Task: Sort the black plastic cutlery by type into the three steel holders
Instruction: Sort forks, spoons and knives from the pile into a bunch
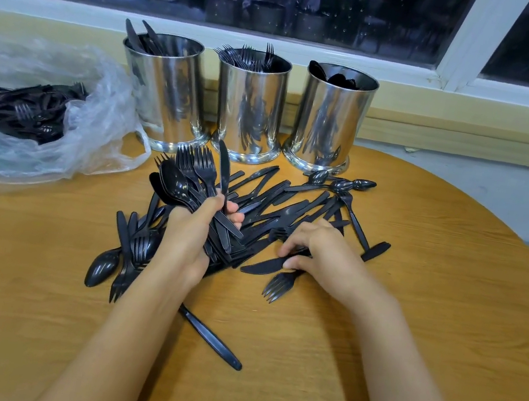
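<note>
Three steel holders stand in a row at the back: the left holder (166, 91) has knives, the middle holder (250, 108) forks, the right holder (331, 120) spoons. A pile of black cutlery (290, 204) lies mixed on the wooden table (412, 310). My left hand (188, 236) grips a bundle of forks, spoons and a knife (194, 175), raised over the pile. My right hand (324, 251) rests low on the pile, its fingers pinching a knife (263, 266) beside a fork (279, 284).
A clear plastic bag (95, 125) with more black cutlery lies at the left. A loose knife (213, 339) lies between my forearms. A window sill and wall run behind the holders. The table's round edge curves off at the right.
</note>
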Demonstrator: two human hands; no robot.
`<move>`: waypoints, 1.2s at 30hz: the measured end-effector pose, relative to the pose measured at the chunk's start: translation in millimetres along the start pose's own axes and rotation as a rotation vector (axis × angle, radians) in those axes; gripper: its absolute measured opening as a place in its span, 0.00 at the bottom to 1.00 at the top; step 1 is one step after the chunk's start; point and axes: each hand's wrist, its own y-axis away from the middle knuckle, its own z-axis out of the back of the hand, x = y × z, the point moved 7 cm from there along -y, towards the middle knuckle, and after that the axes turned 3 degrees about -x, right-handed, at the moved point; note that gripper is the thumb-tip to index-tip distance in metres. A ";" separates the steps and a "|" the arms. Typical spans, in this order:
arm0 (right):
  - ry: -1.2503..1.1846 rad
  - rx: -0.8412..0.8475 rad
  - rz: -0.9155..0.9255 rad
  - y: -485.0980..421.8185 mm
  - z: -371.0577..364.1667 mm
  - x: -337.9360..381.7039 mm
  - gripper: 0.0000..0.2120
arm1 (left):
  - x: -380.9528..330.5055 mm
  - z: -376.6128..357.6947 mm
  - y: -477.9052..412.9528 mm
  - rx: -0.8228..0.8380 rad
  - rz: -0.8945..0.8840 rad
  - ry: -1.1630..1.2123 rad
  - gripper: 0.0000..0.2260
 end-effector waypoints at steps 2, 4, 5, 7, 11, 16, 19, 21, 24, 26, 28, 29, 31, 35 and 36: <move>-0.017 -0.004 -0.008 0.2 -3.1 -2.8 0.07 | 0.8 0.8 0.6 -0.012 -0.001 -0.013 0.05; -0.014 0.015 -0.007 1.4 -3.5 -3.8 0.07 | 1.2 1.0 0.6 -0.010 0.000 -0.017 0.05; -0.012 0.020 0.004 2.5 -2.1 -2.8 0.07 | 1.3 0.8 0.7 -0.007 0.002 -0.015 0.05; -0.025 -0.024 0.036 5.1 2.9 -0.2 0.07 | 1.5 0.5 0.3 -0.002 0.008 -0.003 0.06; -0.131 -0.511 0.115 16.5 39.1 5.8 0.05 | 0.9 -0.1 -1.2 0.009 0.014 0.009 0.10; -0.960 -0.747 0.130 28.3 57.2 -1.5 0.04 | 5.8 -15.6 6.2 0.133 0.005 -0.069 0.09; -1.063 -0.562 0.078 19.5 42.9 0.6 0.06 | 11.4 -29.8 16.4 0.294 0.003 -0.198 0.12; -1.008 -0.527 0.051 16.8 36.8 1.3 0.08 | 15.4 -36.7 24.6 0.384 0.003 -0.313 0.12; -0.928 -0.546 0.042 15.4 35.0 1.5 0.03 | 19.2 -42.4 31.4 0.467 -0.009 -0.408 0.12; -0.856 -0.563 0.040 14.4 35.5 -0.3 0.04 | 18.6 -42.5 31.9 0.480 -0.020 -0.447 0.12; -0.838 -0.552 0.036 13.1 35.2 -2.5 0.04 | 16.8 -41.8 31.8 0.482 -0.032 -0.480 0.13; -0.842 -0.536 0.038 12.3 34.9 -3.8 0.02 | 16.1 -41.5 31.6 0.481 -0.042 -0.499 0.14; -0.831 -0.540 0.033 12.6 38.2 -9.0 0.03 | 14.5 -40.7 30.1 0.462 -0.066 -0.512 0.15; -0.505 -0.735 -0.144 16.1 52.2 -49.8 0.05 | 11.4 -29.8 18.5 0.315 -0.076 -0.435 0.15; -0.386 -0.761 -0.209 16.9 54.0 -61.3 0.06 | 9.9 -26.3 15.4 0.279 -0.081 -0.414 0.15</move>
